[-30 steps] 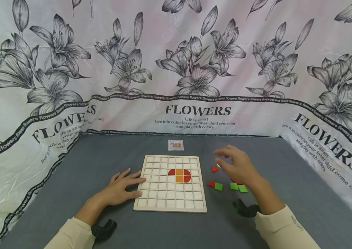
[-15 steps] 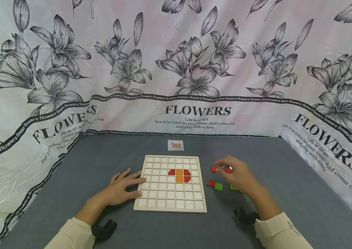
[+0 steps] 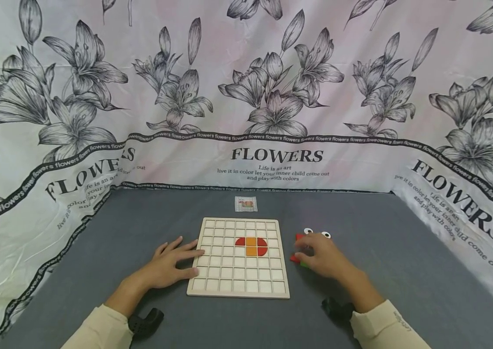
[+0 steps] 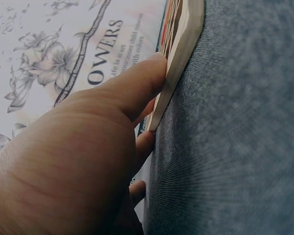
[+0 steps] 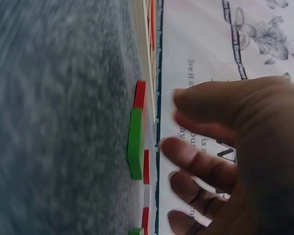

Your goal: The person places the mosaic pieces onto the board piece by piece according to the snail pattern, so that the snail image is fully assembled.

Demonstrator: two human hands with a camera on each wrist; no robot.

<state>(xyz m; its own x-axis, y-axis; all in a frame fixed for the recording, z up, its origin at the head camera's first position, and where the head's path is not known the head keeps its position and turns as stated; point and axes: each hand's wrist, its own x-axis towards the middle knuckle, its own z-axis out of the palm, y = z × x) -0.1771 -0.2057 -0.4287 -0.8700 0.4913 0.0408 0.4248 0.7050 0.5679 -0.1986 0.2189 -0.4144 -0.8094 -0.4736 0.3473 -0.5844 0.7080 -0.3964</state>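
Observation:
In the head view, my left hand (image 3: 167,264) rests along the left edge of a wooden grid board (image 3: 237,293), thumb and fingertips on its rim. Orange squares (image 3: 251,250) and red quarter-round tiles (image 3: 262,251) sit in some of the board's cells. My right hand (image 3: 322,254) hovers over loose tiles right of the board, partly covering them. From the right wrist, its fingers look loosely bent, with nothing visible between them. Below them lie a green tile (image 5: 135,144) and a red tile (image 5: 140,94), touching each other.
Behind the board lies a small picture card (image 3: 246,203). White round tiles with black dots (image 3: 326,234) lie just beyond my right hand, near another red tile (image 3: 299,237). A flower-printed curtain (image 3: 272,165) stands at the back of the grey tabletop (image 3: 163,208).
My right hand dipped toward the far tiles, then moved nearer and slightly left, uncovering the white dotted tiles and covering the green ones. The left hand and board have stayed still.

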